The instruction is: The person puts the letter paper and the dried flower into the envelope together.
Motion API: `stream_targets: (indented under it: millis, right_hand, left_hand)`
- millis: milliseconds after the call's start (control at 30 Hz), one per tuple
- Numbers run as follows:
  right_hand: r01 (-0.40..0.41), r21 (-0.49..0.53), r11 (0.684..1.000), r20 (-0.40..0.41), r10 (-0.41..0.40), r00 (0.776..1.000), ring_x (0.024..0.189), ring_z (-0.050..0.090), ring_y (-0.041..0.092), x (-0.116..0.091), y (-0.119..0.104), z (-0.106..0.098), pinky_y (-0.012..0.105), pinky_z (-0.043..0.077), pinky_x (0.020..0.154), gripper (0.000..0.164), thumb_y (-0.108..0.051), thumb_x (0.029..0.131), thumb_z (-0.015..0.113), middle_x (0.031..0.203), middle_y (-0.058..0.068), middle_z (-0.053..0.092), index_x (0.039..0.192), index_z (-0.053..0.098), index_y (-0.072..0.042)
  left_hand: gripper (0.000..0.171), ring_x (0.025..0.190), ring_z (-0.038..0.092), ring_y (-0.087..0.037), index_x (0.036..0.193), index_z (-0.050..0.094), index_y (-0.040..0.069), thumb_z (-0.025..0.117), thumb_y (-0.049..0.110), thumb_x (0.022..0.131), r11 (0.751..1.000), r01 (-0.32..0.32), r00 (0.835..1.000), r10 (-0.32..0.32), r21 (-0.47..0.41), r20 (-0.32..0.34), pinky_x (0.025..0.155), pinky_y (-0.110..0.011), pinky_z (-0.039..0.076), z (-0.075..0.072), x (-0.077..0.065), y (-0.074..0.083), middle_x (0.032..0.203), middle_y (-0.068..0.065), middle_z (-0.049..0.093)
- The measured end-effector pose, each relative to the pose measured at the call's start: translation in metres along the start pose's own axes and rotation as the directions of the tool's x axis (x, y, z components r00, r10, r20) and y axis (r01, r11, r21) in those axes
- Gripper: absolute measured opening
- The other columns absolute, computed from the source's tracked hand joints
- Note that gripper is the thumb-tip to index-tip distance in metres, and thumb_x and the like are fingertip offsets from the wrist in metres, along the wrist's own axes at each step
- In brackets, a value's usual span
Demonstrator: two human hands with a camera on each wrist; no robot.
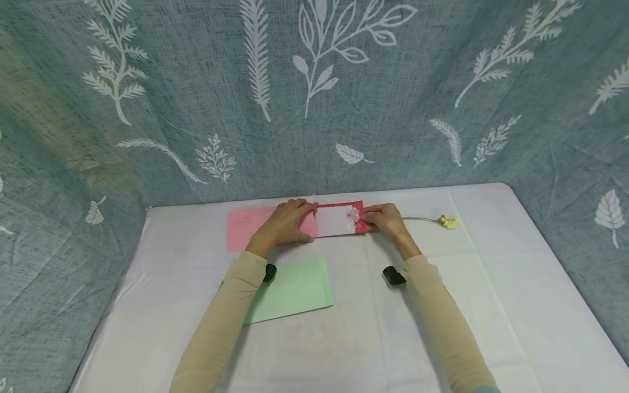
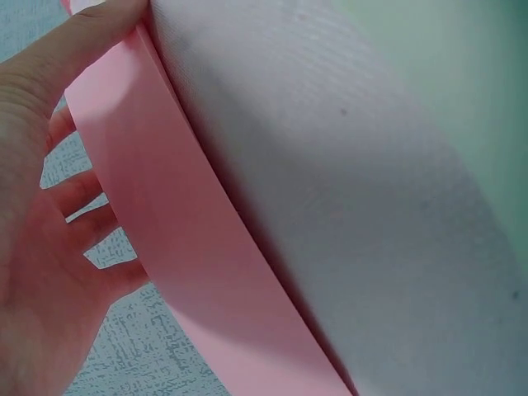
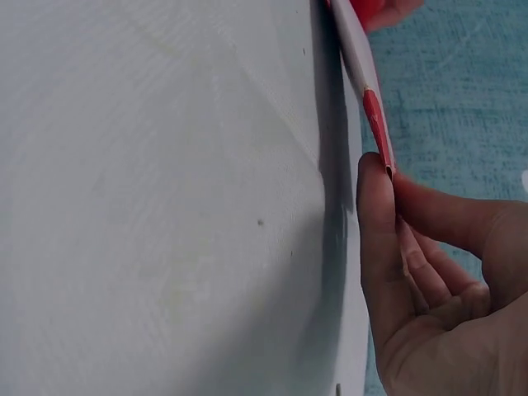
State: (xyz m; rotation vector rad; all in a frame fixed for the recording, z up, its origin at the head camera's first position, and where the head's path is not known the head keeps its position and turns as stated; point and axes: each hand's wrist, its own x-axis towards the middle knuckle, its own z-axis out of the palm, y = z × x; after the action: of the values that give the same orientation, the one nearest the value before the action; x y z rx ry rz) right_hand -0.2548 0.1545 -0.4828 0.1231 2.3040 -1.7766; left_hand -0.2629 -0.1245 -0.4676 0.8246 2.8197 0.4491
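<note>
A pink envelope (image 1: 250, 221) lies toward the back of the table, faint print near its left end. My left hand (image 1: 288, 222) spans its right end, thumb along the near edge and fingers at the far edge; in the left wrist view the hand (image 2: 49, 206) holds the envelope (image 2: 190, 239) this way. Out of that end extends a red-bordered white card (image 1: 334, 221) with a flower design on its right side. The card's left end is hidden. My right hand (image 1: 385, 219) pinches its right edge, thumb and forefinger meeting on the card (image 3: 375, 120) in the right wrist view.
A green envelope (image 1: 295, 289) lies nearer on the white-covered table (image 1: 339, 338), partly under the left forearm. Right of the right hand is a thin stem with a yellow flower (image 1: 447, 221). A patterned blue-green cloth (image 1: 295, 153) hangs behind the table.
</note>
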Motion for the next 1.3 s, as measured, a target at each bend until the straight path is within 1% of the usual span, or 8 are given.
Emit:
stream_targets:
  millis: [133,300,500,667,933,1033,1167,1300]
  right_hand:
    - [-0.020,-0.024,1.000,0.006,0.020,1.000,0.063,0.062,0.002,0.004,0.000,0.007,0.017,0.054,0.063,0.030,-0.004,0.093,0.061,0.092,0.014,0.071,0.118,0.064,0.013]
    - [-0.037,-0.026,0.999,-0.001,0.037,0.999,0.060,0.061,0.001,0.005,-0.004,0.014,0.016,0.053,0.059,0.030,-0.004,0.094,0.061,0.086,0.010,0.069,0.118,0.063,0.013]
    - [-0.037,-0.015,0.999,-0.019,0.037,0.999,0.059,0.062,0.002,0.008,-0.008,0.020,0.018,0.054,0.059,0.028,-0.005,0.093,0.064,0.086,0.011,0.070,0.115,0.066,0.012]
    - [-0.042,-0.017,0.999,-0.020,0.042,0.999,0.058,0.063,0.003,0.010,-0.008,0.025,0.019,0.054,0.059,0.026,-0.006,0.092,0.066,0.079,0.009,0.069,0.111,0.068,0.012]
    - [-0.016,-0.009,1.000,-0.015,0.016,1.000,0.059,0.064,0.003,0.011,-0.004,0.032,0.018,0.054,0.058,0.023,-0.003,0.091,0.066,0.080,0.009,0.071,0.108,0.069,0.013]
    - [-0.011,-0.004,1.000,-0.012,0.011,1.000,0.059,0.064,0.003,0.011,-0.005,0.035,0.018,0.054,0.058,0.023,-0.003,0.091,0.066,0.081,0.011,0.072,0.107,0.069,0.013]
    - [-0.008,0.000,1.000,0.000,0.008,1.000,0.059,0.065,0.004,0.011,-0.006,0.039,0.021,0.056,0.060,0.022,-0.001,0.091,0.065,0.089,0.019,0.072,0.107,0.069,0.013]
    - [0.004,-0.010,1.000,0.004,-0.004,1.000,0.059,0.065,0.005,0.011,-0.007,0.042,0.022,0.057,0.062,0.021,-0.001,0.091,0.065,0.094,0.023,0.072,0.106,0.069,0.013]
  left_hand:
    - [0.075,0.133,0.041,-0.034,0.141,0.051,0.013,0.083,0.035,0.078,1.000,-0.003,1.000,0.003,-0.004,-0.008,0.112,-0.051,0.028,0.001,0.000,0.000,0.143,-0.016,0.046]
    - [0.074,0.133,0.041,-0.034,0.140,0.052,0.013,0.083,0.035,0.077,1.000,-0.001,1.000,0.001,-0.013,-0.007,0.113,-0.052,0.027,-0.001,-0.002,0.000,0.143,-0.017,0.046]
    - [0.073,0.133,0.042,-0.035,0.140,0.052,0.013,0.083,0.035,0.078,1.000,-0.002,1.000,0.002,-0.001,-0.007,0.112,-0.053,0.028,-0.001,-0.001,-0.001,0.143,-0.017,0.046]
    - [0.073,0.133,0.042,-0.034,0.140,0.052,0.012,0.083,0.035,0.078,1.000,0.002,1.000,-0.002,-0.003,-0.008,0.112,-0.053,0.027,-0.002,-0.003,0.001,0.142,-0.017,0.046]
    - [0.073,0.132,0.042,-0.032,0.140,0.052,0.013,0.083,0.036,0.078,1.000,-0.010,1.000,0.010,0.013,-0.012,0.112,-0.052,0.028,-0.001,-0.002,0.001,0.141,-0.016,0.047]
    - [0.074,0.133,0.042,-0.032,0.141,0.051,0.013,0.082,0.037,0.078,1.000,-0.006,1.000,0.006,0.017,-0.006,0.112,-0.052,0.028,0.000,-0.002,0.001,0.142,-0.016,0.047]
    - [0.074,0.134,0.041,-0.032,0.141,0.051,0.013,0.082,0.038,0.079,1.000,0.005,1.000,-0.005,0.015,-0.001,0.113,-0.052,0.027,0.001,-0.002,0.001,0.142,-0.016,0.047]
    - [0.074,0.134,0.041,-0.032,0.141,0.051,0.014,0.082,0.039,0.078,1.000,0.017,1.000,-0.017,0.015,0.003,0.113,-0.052,0.027,0.003,-0.001,0.000,0.144,-0.016,0.045]
